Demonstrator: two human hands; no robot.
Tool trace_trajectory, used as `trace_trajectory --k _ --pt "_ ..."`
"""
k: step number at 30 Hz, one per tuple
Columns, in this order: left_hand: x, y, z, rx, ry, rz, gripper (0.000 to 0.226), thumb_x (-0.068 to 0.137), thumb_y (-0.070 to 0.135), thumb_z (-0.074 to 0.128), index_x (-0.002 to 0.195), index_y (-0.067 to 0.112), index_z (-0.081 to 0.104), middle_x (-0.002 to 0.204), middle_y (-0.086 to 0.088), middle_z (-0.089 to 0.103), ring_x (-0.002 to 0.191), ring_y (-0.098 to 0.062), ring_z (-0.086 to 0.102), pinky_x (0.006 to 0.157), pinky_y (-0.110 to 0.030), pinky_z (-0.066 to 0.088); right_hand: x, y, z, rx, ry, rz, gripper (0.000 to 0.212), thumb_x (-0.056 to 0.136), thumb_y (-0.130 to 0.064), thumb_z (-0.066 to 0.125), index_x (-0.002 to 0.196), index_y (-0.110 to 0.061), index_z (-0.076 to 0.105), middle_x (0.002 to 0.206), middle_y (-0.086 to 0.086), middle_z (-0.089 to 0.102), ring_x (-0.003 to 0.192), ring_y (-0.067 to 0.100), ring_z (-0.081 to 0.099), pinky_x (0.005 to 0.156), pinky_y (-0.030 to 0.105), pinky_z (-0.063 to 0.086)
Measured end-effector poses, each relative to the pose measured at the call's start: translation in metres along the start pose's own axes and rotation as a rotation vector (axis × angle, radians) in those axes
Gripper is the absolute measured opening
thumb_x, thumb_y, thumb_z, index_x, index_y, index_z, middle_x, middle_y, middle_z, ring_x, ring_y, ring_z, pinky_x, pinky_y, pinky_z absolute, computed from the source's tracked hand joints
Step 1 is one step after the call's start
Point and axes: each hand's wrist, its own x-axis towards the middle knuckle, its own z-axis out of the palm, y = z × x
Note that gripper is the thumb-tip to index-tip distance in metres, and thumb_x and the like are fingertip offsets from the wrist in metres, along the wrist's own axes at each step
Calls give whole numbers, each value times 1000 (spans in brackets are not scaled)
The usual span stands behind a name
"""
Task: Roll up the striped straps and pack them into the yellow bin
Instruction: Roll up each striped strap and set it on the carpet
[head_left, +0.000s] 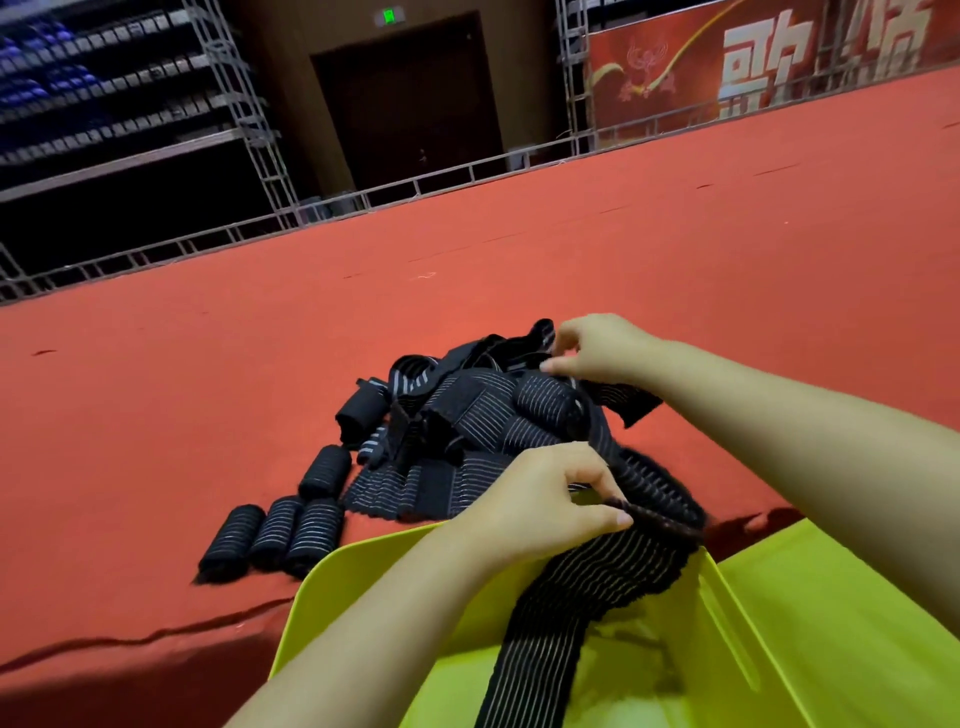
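Left hand (540, 504): thumb and fingers pinching one edge of a long striped strap (582, 577), above the yellow bin's far rim.
Right hand (597, 348): fingers curled on the top of the loose strap pile (467, 415), gripping black fabric there.
Long striped strap: running from the pile, through the left hand's pinch, then draping down into the bin.
Yellow bin (779, 623): nearest the viewer, on the red carpet (208, 364), just beside the pile.
Rolled straps (275, 532): three side by side left of the bin, two more beyond them, at the pile's left edge.
Background: dark doorway (410, 98), metal truss railing (208, 244), red banner (753, 62).
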Motion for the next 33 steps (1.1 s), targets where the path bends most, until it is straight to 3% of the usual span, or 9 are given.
trace_trajectory --k 2,5,9,13,17,23,27,31,33 --pt "1 0 2 24 -23 5 15 79 19 77 73 24 65 78 17 57 88 -4 60 96 -16 40 8 -3 15 -220 -199 72 51 80 -61 63 88 -11 60 95 7 62 91 28 57 74 33 45" --pt "2 0 3 31 -51 -11 15 80 19 76 74 24 63 78 17 56 85 -1 56 88 -21 45 12 -4 24 -344 -380 134 65 77 -61 67 108 -5 62 103 10 62 93 29 56 75 32 43" --pt "0 -6 5 -7 -37 -45 22 80 19 77 69 28 60 76 17 57 81 3 55 79 -13 40 14 4 35 -408 -339 102 37 85 -44 67 83 -9 54 68 1 48 82 25 49 65 27 37" --pt "-7 -6 2 -44 -25 -53 30 78 19 79 62 34 57 72 19 58 80 3 55 80 -16 41 18 26 34 -315 -232 178 41 88 -39 63 62 -12 47 60 0 42 79 22 49 58 26 35" --pt "-22 -2 -2 -83 -37 0 12 75 21 78 71 23 68 79 12 63 86 -6 61 89 -26 46 14 59 32 -91 -147 263 39 93 -37 57 96 -1 71 70 5 61 82 25 60 57 26 36" --pt "-38 -6 -14 -140 54 -34 14 69 29 74 66 35 62 87 5 69 90 -10 64 92 -32 47 -15 60 32 228 -168 402 61 95 -55 42 111 3 56 98 15 67 83 27 66 66 33 48" --pt "-49 0 -14 -194 71 -58 12 69 26 75 68 29 64 76 18 64 81 -1 60 84 -22 45 -48 69 46 338 -446 525 54 88 -42 63 125 -4 51 117 13 60 89 23 59 72 41 51" --pt "-62 17 -7 -169 74 7 14 68 29 73 65 34 61 85 9 68 89 -11 64 89 -27 46 -66 70 80 432 -345 458 40 87 -32 67 123 -17 56 77 6 56 63 17 46 49 19 35" --pt "-69 21 -5 -149 65 19 13 70 26 74 65 30 63 84 10 66 87 -7 63 88 -24 46 -66 66 86 595 -257 429 21 89 -23 65 109 -16 64 72 2 55 61 14 44 53 23 34"
